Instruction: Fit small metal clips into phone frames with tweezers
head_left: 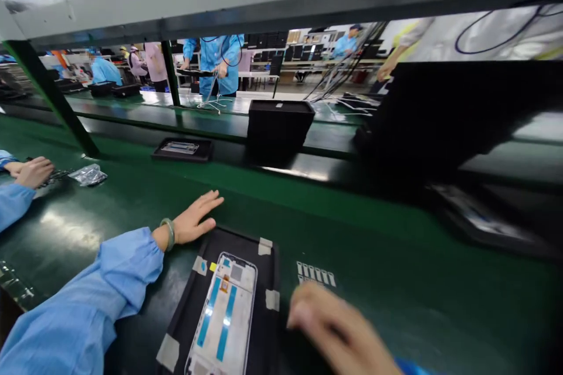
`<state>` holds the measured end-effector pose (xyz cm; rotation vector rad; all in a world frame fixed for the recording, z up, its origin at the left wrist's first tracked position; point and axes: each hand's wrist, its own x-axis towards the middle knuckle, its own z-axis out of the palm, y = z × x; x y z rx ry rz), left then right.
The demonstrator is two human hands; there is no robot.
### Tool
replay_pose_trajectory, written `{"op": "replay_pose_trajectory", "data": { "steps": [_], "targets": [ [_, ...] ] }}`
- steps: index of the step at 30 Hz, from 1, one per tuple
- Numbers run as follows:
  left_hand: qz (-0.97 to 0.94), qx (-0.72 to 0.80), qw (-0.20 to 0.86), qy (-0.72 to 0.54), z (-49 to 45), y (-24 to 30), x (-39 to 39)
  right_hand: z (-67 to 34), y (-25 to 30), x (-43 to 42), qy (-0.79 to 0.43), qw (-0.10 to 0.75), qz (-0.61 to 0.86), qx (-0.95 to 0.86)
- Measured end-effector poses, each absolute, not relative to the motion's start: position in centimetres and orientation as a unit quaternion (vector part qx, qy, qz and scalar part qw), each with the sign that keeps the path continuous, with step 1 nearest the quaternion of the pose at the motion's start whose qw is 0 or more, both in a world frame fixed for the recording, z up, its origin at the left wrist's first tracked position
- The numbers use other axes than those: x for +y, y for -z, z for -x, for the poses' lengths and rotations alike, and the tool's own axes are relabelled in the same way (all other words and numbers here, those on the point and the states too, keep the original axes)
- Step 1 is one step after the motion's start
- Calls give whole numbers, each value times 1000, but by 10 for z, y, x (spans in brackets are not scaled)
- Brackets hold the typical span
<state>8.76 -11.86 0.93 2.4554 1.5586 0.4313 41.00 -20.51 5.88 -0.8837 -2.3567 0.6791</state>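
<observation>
A black tray [264, 328] lies on the green bench in front of me, holding a white phone frame [226, 316] with blue strips. My left hand [196, 220] rests flat and open on the bench, fingers stretched, touching the tray's far left corner; a green bangle sits on the wrist. My right hand [338, 331] is blurred at the bottom, just right of the tray and below a strip of small white labels [315, 273]. Its fingers are smeared, so its state is unclear.
A second black tray [182, 149] lies further along the conveyor, with a black box [279, 123] behind it. A co-worker's hands [30, 171] and a plastic bag [89, 174] are at the left. People in blue coats stand beyond. A shelf rail runs overhead.
</observation>
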Motion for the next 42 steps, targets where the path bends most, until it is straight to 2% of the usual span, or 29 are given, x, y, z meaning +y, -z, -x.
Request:
{"op": "replay_pose_trajectory", "data": {
  "steps": [3,8,15,20,25,30,34,42],
  "targets": [
    [-872,447,132,-146,-108,-17,-145,-440,-51,-161,-368,428,470,-679],
    [-853,478,132,-161,-122,-14,-173,-461,-28,-143,-556,496,509,-431],
    [-813,546,98,-175,-127,-14,-195,-462,-19,-158,-552,467,562,-402],
    [-879,445,52,-164,-155,-42,-185,-463,-10,-164,-510,467,598,-405],
    [-925,360,90,-82,-228,-55,-164,-460,-4,-165,-487,469,605,-421],
    [-931,348,96,-58,-282,-32,-152,-459,-2,-167,-487,467,604,-424],
    [-923,367,110,-43,-288,-17,-153,-459,-1,-167,-491,469,600,-423],
    [-905,400,134,-46,-286,-20,-155,-460,-1,-167,-493,474,599,-416]
  ]
}}
